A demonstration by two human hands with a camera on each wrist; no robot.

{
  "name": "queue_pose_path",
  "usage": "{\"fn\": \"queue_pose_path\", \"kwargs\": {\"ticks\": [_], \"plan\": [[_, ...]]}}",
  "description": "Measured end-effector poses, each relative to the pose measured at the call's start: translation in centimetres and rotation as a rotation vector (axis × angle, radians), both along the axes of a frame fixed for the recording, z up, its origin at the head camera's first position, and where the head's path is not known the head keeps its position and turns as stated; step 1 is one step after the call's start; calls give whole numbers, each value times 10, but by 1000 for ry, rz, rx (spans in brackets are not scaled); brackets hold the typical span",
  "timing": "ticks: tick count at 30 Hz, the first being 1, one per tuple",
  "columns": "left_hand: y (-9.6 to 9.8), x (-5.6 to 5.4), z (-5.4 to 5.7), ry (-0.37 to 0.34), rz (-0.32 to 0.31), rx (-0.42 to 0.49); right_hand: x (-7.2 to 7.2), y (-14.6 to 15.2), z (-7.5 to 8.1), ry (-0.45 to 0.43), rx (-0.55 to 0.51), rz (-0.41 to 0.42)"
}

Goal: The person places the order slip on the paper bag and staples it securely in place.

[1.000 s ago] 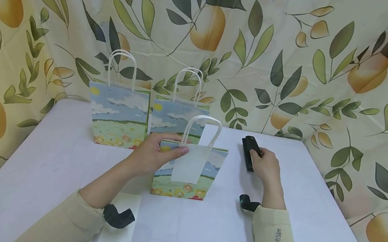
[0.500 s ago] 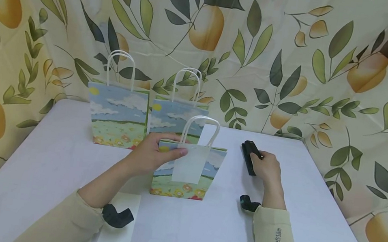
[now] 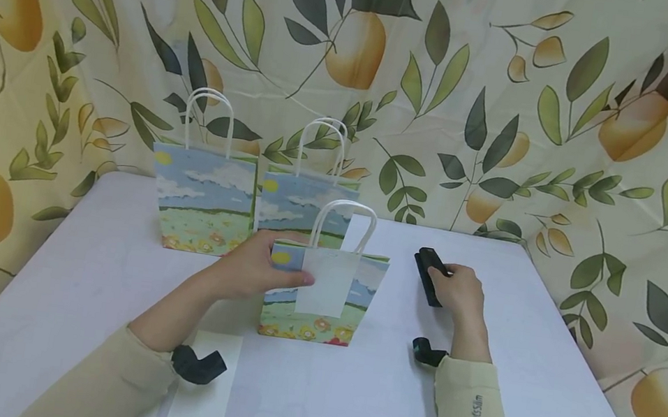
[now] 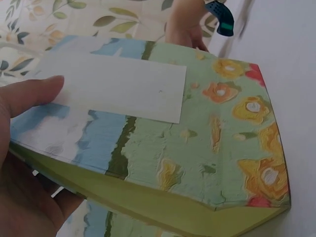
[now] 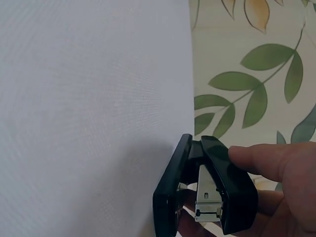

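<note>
Upright on the table stands a small paper gift bag point(image 3: 306, 326) printed with sky, meadow and flowers, its white handles up. My left hand point(image 3: 246, 271) grips its left upper side, thumb in front and fingers behind. A white card point(image 3: 325, 292) lies against the bag's front; in the left wrist view the thumb tip overlaps the card's end point(image 4: 118, 89). To the right, my right hand point(image 3: 461, 292) holds a black stapler point(image 3: 430, 288) near the back of the table. The right wrist view shows the stapler's jaws apart, with the metal magazine point(image 5: 207, 197) between them.
Two matching gift bags stand behind, one at the left point(image 3: 205, 198) and one in the middle point(image 3: 309, 205), partly covered by the front bag. A pale paper strip point(image 3: 204, 396) lies by the left forearm. A fruit-patterned curtain point(image 3: 423, 107) hangs behind the white table point(image 3: 540, 376).
The stapler and right hand have come slightly toward me. My left thumb has shifted a little down and left across the bag and card; the bag has barely moved.
</note>
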State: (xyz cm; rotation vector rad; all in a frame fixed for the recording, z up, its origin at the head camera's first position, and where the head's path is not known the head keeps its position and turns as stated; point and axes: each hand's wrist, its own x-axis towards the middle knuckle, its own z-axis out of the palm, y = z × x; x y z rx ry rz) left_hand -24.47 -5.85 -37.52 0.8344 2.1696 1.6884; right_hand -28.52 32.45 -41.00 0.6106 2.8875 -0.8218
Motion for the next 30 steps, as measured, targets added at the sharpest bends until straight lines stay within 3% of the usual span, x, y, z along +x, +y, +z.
{"fn": "queue_pose_path", "kwargs": {"ticks": [6, 12, 18, 25, 30], "plan": [[-3, -1, -2, 57, 4, -55, 0, 0, 4, -22, 9, 5], [-2, -1, -2, 34, -18, -19, 4, -5, 17, 22, 2, 77], [-3, -2, -2, 33, -19, -56, 11, -13, 33, 93, -35, 130], [-10, -3, -3, 25, -42, -96, 19, -22, 52, 160, -241, 312], [-16, -5, 2, 49, -16, -158, 25, -28, 62, 227, -355, 462]]}}
